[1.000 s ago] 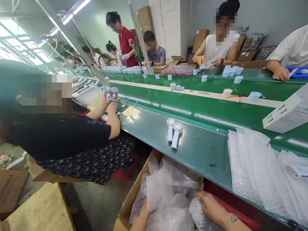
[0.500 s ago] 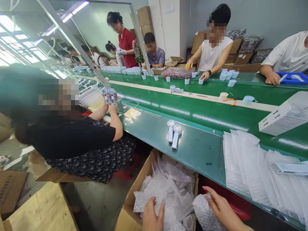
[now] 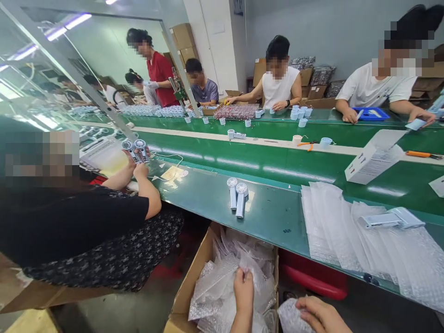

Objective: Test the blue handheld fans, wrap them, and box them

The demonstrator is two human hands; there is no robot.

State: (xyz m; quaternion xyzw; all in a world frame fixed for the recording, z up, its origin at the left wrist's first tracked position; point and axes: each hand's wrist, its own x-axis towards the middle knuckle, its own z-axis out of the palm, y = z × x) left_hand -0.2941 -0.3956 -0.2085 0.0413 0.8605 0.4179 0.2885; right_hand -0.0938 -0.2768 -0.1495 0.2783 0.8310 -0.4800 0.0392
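My left hand (image 3: 243,291) reaches over the open carton (image 3: 190,266), its fingers pinched on a clear bubble-wrap bag (image 3: 255,268) among many others. My right hand (image 3: 321,314) is wrapped round a bubble-wrapped bundle (image 3: 293,317) just right of the carton; what the wrap encloses cannot be made out. Two pale blue handheld fans (image 3: 240,201) lie side by side on the green bench (image 3: 270,217) beyond the carton. Another pale blue fan (image 3: 385,219) rests on a fanned-out row of bubble-wrap bags (image 3: 329,226) at the right.
A co-worker (image 3: 86,217) sits at the left, holding two fans (image 3: 135,150). More people work across the green conveyor (image 3: 277,159). A white box (image 3: 373,157) stands on it at the right. A red stool (image 3: 312,277) is under the bench.
My left hand has moved further into the carton and closed on a bag. My right hand stays on the bundle. The view has swung right, showing more of the far-right worker.
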